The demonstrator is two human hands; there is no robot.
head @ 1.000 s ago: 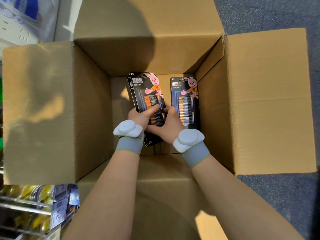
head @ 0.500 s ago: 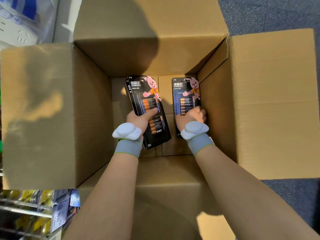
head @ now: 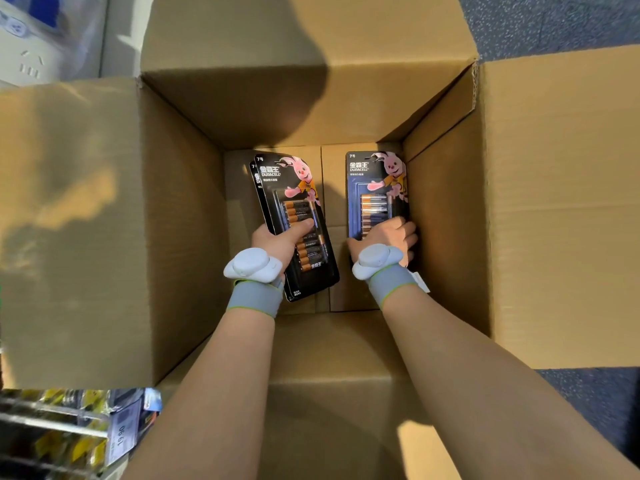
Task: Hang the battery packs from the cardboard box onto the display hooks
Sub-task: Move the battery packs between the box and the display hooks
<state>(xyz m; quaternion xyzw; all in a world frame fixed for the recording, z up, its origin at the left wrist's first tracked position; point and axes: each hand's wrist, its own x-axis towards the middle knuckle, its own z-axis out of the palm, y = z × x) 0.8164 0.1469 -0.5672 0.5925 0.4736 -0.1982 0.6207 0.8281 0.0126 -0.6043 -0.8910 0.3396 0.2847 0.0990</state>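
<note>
1. Cardboard first: the near wall of the cardboard box is closest, flaps folded out. The display hooks sit low on the left beside it, with yellowish stock and a price tag.
2. Both forearms reach down inside, each with a grey wrist band.
3. The left hand grips the left packs, at least two stacked. Its thumb is pressed across the blister front; the fingers are behind and hidden. The stack tilts, top end leaning left.
4. The right hand wraps the lower part of the right pack, thumb at its left edge and fingers curled round the right edge, close to the box's right wall. I cannot tell whether this pack is off the box floor.
5. Handling (a guess): the cells make the packs weighty for their size. The card backing is stiffish but bendable and the blister is slick. Hold low over the batteries, as now, which leaves the hang hole at the top free for a hook.
6. Contents: the only packs I can see in the box are the ones in the hands, with bare cardboard floor between them.
7. Farthest: the back flap, in shadow, then blue carpet.
</note>
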